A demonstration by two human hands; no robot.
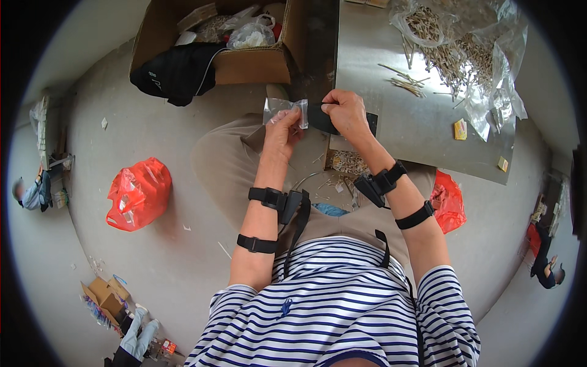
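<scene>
My left hand [284, 131] is closed on a small clear plastic bag [276, 109], which it holds up in front of my lap. Just right of it, at the corner of the metal table, my right hand [348, 113] is closed in a pinch. Whatever its fingertips hold is too small or hidden to make out. A flat black piece [322, 119] lies by those fingertips and partly behind the hand; whether the fingers grip it I cannot tell. Below my right hand, an open container holds loose cotton swabs [348, 162], partly hidden by the forearm.
On the metal table [391, 131] lie a heap of thin swabs [455, 52], crumpled clear plastic [498, 116] and a small yellow packet [460, 129]. A cardboard box [254, 66] with a black garment [177, 73] stands ahead. A red bag [140, 192] sits left. Other people are farther off.
</scene>
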